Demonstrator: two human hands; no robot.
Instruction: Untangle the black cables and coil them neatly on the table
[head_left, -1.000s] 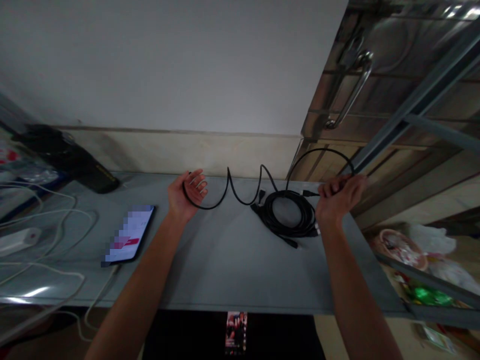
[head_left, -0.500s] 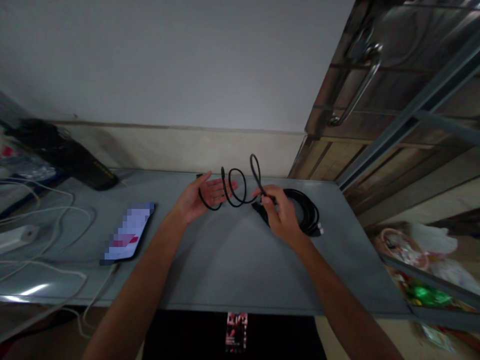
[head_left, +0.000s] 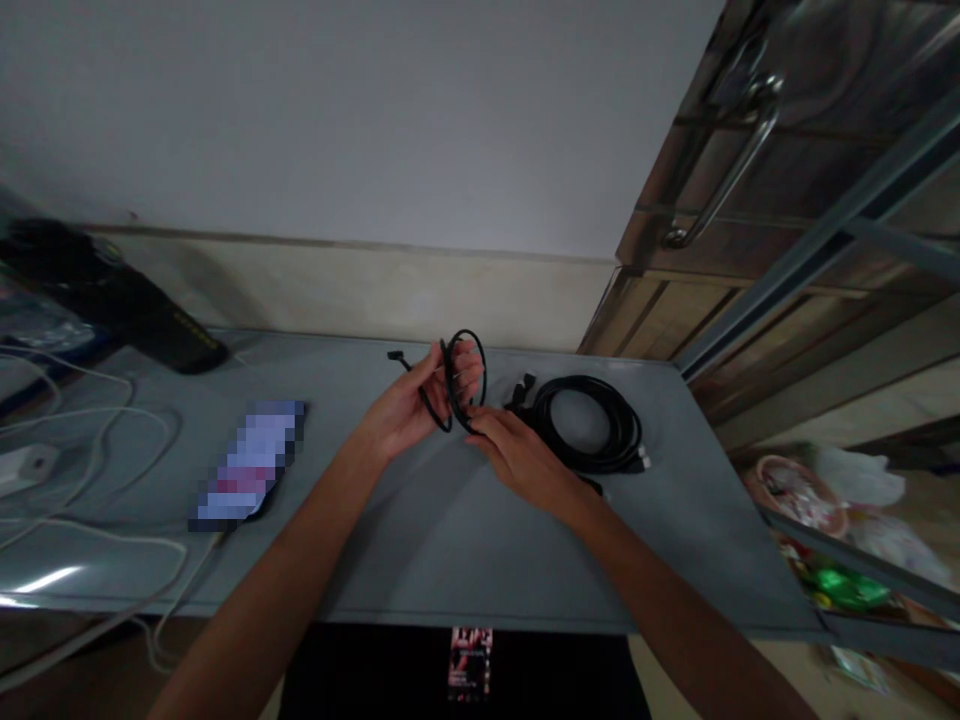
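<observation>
Now at the left of the coil [head_left: 627,425], not right of it as a second ago, the right hand [head_left: 517,455] pinches the cable [head_left: 449,385]. Farther left of the coil, the left hand [head_left: 409,412] holds the cable's loops in curled fingers. The phone [head_left: 247,465] lies well left of the coil.

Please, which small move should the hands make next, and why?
Probably the right hand should press the loops of black cable together against the left hand, because these loops stand apart there, and the right hand is at their lower edge.
</observation>
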